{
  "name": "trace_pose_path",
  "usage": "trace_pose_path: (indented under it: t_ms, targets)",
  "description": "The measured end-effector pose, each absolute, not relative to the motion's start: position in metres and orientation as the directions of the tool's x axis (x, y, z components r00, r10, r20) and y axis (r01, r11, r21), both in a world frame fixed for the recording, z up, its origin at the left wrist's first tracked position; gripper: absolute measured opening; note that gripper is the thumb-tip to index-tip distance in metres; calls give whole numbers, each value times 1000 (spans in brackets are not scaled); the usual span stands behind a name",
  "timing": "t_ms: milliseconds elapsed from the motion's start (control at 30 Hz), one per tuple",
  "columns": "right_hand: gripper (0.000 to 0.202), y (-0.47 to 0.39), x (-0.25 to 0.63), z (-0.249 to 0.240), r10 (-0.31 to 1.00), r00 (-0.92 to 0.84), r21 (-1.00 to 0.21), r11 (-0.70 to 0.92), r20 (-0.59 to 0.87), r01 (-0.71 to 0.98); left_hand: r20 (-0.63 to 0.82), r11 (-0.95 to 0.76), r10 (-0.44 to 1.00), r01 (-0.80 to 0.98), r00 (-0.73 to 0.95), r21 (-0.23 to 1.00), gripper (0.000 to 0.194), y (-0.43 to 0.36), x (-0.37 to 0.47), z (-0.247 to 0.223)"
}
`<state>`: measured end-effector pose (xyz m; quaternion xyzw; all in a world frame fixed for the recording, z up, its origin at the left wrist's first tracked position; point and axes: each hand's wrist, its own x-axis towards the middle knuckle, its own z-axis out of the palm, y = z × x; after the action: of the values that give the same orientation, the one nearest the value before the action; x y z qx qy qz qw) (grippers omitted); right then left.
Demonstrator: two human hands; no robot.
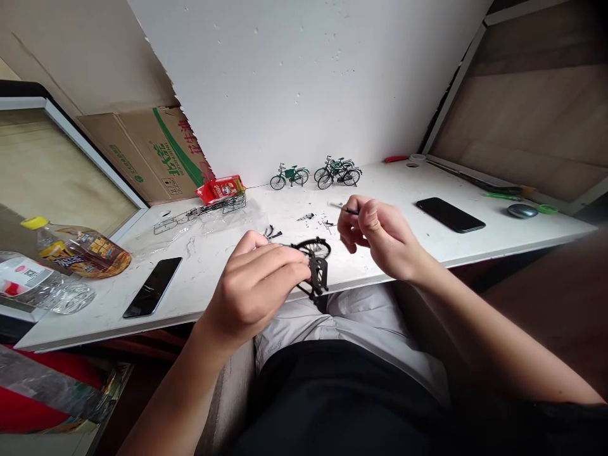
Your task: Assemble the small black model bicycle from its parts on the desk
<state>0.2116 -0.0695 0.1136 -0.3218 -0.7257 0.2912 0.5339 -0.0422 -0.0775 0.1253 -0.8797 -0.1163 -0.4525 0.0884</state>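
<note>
My left hand (259, 282) is closed on a partly built black model bicycle (318, 269), held over the table's front edge. One spoked wheel shows on it; my fingers hide the rest of the frame. To the right, my right hand (380, 234) pinches a small screwdriver (350, 209) with a dark handle, its thin shaft pointing left and apart from the bicycle. Small loose black parts (327, 224) lie on the table between and beyond my hands. Near my left fingers is a curved black piece (272, 233).
Several finished model bicycles (289, 177) stand by the back wall. Black part frames (199, 214) and a red packet (221, 189) lie back left. Bottles (83, 247) and a phone (152, 288) sit left; another phone (450, 215) and a mouse (522, 210) lie right on the white table (209, 253).
</note>
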Motion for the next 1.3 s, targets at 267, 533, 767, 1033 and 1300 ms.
trace_pose_path:
  t_ms: [267,533,767,1033,1300]
  targets:
    - [53,-65,194,110,905,-398,-987,160,147,-1,808,-812,-64,440,585,-383,13,-52,-32,96]
    - [62,-38,197,83,958,-260,-957,40,118,-288,924,-812,135,574,358,-104,42,-31,-21,70]
    - [61,-20,206,69,976,-107,-948,154,190,-277,476,-496,853,52,214,867,71,-23,-8,55]
    - [67,-14,199,52,970,-143,-974,180,199,-135,14,60,942,-210,334,976,67,-17,6,41]
    - [66,-2,204,42,957,-109,-963,264,268,-49,-25,122,941,-271,337,955,64,-11,6,33]
